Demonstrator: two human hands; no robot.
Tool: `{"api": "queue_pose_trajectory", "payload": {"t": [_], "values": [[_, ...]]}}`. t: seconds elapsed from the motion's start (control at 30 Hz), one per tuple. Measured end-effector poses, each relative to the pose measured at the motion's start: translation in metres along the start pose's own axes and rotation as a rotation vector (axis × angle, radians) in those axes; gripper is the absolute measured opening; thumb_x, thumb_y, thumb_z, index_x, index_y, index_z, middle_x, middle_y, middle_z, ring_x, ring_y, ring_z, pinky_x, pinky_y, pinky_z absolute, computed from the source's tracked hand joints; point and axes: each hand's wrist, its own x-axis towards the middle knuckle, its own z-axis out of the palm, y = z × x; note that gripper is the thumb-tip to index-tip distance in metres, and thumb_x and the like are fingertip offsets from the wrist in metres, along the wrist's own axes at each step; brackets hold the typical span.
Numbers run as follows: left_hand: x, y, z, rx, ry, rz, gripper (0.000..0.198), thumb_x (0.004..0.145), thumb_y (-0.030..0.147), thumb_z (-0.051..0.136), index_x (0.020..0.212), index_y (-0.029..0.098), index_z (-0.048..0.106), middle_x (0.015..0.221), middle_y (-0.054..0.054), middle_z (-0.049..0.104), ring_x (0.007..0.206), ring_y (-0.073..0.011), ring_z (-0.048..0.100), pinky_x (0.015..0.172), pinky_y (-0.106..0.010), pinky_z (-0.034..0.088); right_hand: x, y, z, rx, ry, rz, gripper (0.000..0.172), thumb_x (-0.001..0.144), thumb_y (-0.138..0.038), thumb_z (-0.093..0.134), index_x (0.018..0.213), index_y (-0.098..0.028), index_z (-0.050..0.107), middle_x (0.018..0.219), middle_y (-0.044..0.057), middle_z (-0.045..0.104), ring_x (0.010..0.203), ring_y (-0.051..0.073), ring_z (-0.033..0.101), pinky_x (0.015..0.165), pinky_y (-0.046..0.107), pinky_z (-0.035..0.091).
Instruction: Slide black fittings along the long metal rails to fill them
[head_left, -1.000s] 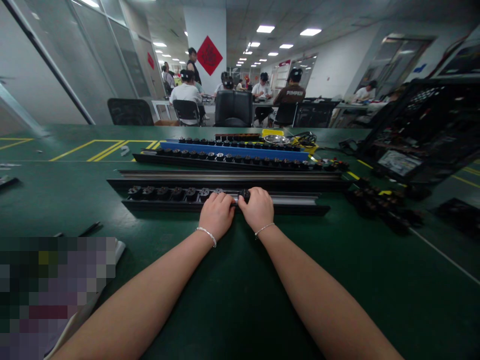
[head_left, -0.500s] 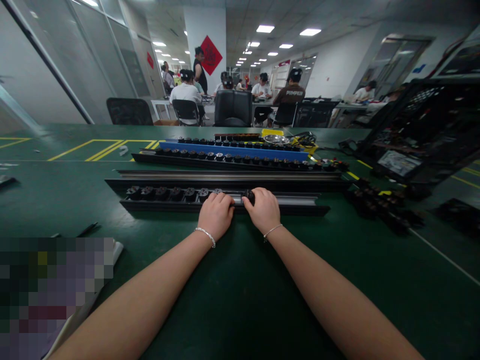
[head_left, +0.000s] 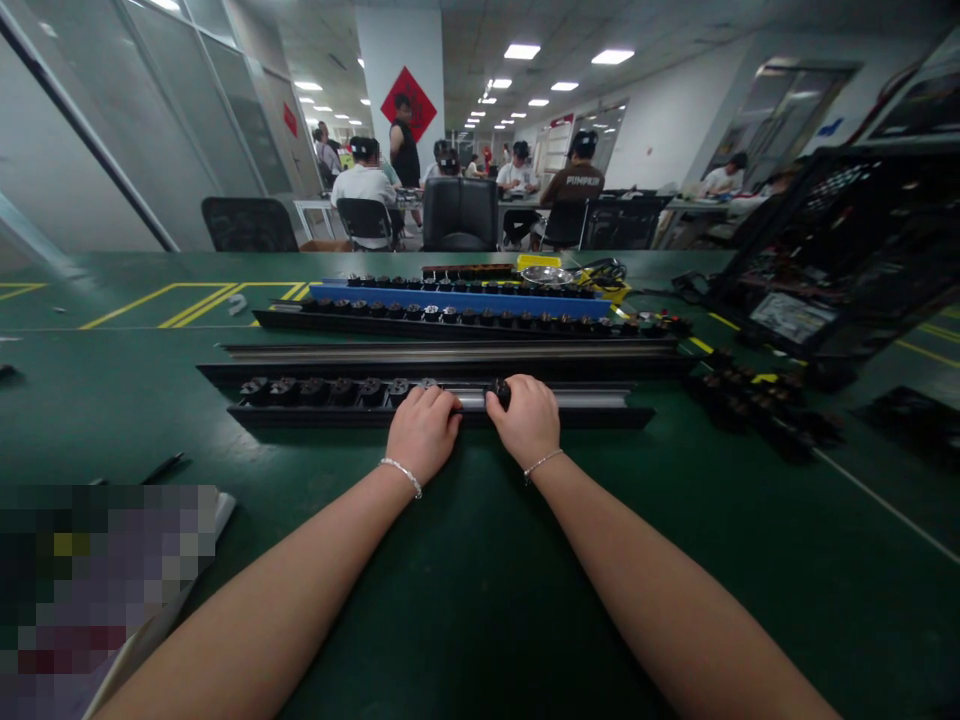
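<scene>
A long black rail (head_left: 592, 417) with a silvery inner channel lies crosswise in front of me. Its left part carries a row of round black modules (head_left: 313, 391) that look like sockets. My left hand (head_left: 422, 425) grips the rail at the right end of that row, its fingers curled over the near wall and partly covering the last module. Between thumb and fingers of my right hand (head_left: 527, 420) is a single black module (head_left: 498, 392), at the channel, with bare silvery channel on both sides. Whether it is seated in the channel I cannot tell.
Behind lie another black rail (head_left: 360, 353), a filled black rail (head_left: 330, 312) and a blue rail (head_left: 465, 300). Loose black modules (head_left: 765, 405) are heaped at right, near a black open-framed case (head_left: 795, 250). A pixelated packet (head_left: 112, 580) lies front left. People sit beyond the table.
The view has turned slightly to the right. My right hand and its module have shifted a little rightward along the rail, widening the gap to my left hand, which keeps its place.
</scene>
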Motion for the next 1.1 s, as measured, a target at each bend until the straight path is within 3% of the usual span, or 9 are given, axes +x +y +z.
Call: {"api": "queue_pose_trajectory", "payload": {"t": [1.1], "values": [[0.0,-0.001,0.0,0.035,-0.007,0.015,0.007,0.08,0.022,0.056,0.086,0.019,0.059,0.087,-0.004,0.06,0.084,-0.0217,0.049,0.077,-0.034,0.043,0.002,0.017,-0.013,-0.012,-0.029,0.083,0.028,0.081,-0.035,0.046,0.092,-0.014,0.06,0.098,0.011,0.062,0.094,0.022,0.052,0.086,0.034,0.034]]}}
